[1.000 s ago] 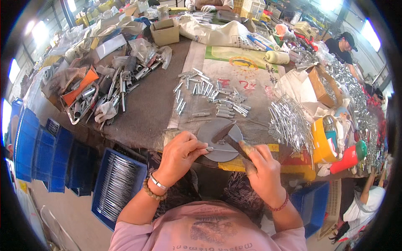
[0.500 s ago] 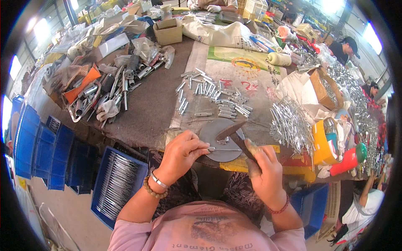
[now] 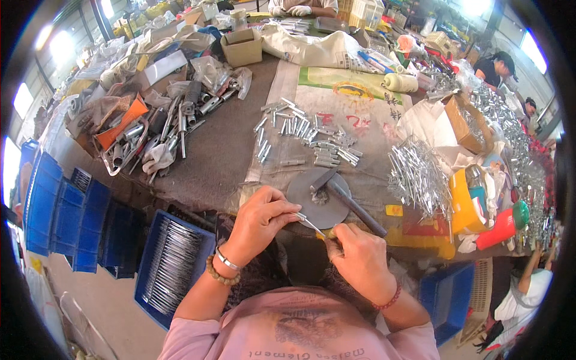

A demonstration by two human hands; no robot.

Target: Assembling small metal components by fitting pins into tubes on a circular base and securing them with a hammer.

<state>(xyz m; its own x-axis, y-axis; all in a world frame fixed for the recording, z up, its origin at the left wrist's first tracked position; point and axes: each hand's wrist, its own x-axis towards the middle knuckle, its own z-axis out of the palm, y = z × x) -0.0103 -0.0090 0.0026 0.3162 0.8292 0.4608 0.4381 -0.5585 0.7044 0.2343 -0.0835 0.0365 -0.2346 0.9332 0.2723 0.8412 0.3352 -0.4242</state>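
Note:
My left hand [image 3: 264, 217] pinches one end of a thin metal rod [image 3: 312, 226], where a short metal sleeve seems to sit on it. At the rod's other end my right hand [image 3: 359, 251] has its fingers closed on the tip. The rod slants down to the right, over the near edge of a round grey metal plate [image 3: 300, 186]. On that plate lies a hammer [image 3: 351, 204], its head near the middle and its handle reaching past the right rim; neither hand touches it. Beyond the plate, several short metal tubes [image 3: 327, 153] are scattered on the sacking.
A heap of thin metal rods [image 3: 417, 177] lies to the right, beside a yellow container [image 3: 465, 204] and a red bottle [image 3: 498, 231]. Metal parts and plastic bags pile up at left. A blue crate [image 3: 207, 231] of rods stands at lower left. Co-workers sit beyond the table.
My right hand has let go of the hammer, which now rests on the plate. It has moved down and left to grip the rod's free end, and the rod has tilted.

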